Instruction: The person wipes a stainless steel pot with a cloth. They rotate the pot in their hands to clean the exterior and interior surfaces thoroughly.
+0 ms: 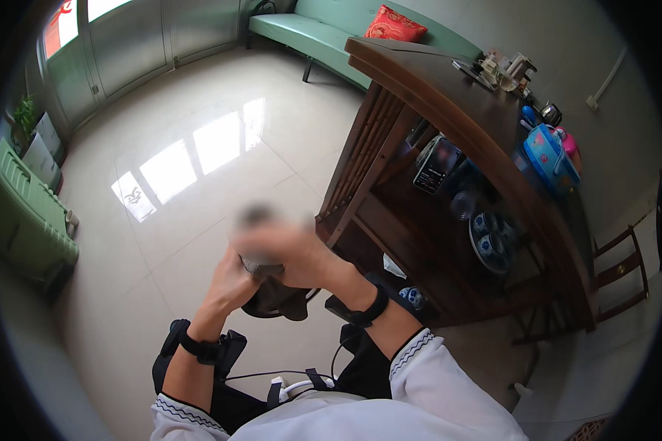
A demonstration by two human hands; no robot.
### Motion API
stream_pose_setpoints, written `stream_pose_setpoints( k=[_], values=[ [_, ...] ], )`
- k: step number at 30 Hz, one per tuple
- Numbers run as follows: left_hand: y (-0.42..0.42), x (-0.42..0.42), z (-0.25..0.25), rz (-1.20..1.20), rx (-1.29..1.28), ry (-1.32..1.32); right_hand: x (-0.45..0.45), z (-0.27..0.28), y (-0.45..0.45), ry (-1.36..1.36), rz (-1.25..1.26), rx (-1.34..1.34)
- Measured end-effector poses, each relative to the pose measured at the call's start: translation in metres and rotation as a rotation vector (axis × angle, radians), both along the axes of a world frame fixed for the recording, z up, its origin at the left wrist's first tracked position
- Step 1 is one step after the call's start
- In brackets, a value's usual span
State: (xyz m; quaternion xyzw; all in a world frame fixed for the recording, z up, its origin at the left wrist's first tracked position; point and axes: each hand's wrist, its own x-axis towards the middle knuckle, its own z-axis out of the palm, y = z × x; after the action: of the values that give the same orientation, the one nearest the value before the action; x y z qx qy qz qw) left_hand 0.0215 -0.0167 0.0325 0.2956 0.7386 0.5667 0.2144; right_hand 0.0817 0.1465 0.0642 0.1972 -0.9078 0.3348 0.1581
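Observation:
Both of my hands meet in front of my body, above the tiled floor. My left hand [234, 281] is curled around the near side of a small grey object [262, 268]. From the right, my right hand [298, 253] closes over the same object. A blurred patch covers the fingers and a dark shape just beyond them, so the object's exact kind cannot be told. Beneath the hands shows a dark brown item [276, 300] with a rounded edge; whether it touches the hands is unclear. Black straps with devices circle both wrists.
To my right stands a dark wooden table [419, 63]. Its lower level holds a phone [437, 165] with a lit screen and a round tray [477, 251] with blue-and-white cups. A green sofa [303, 30] is at the back; a green plastic unit [30, 204] stands left.

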Motion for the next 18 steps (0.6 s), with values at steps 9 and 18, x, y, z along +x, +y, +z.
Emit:
stream_pose_setpoints(
  k=[9,18],
  values=[
    [-0.007,-0.013,0.016,0.186,0.21,-0.336,-0.012,-0.011,0.047,-0.079,-0.133,-0.522],
    [-0.003,-0.018,0.011,0.325,0.539,-0.462,-0.017,-0.043,0.028,-0.275,-0.09,-1.349]
  ],
)
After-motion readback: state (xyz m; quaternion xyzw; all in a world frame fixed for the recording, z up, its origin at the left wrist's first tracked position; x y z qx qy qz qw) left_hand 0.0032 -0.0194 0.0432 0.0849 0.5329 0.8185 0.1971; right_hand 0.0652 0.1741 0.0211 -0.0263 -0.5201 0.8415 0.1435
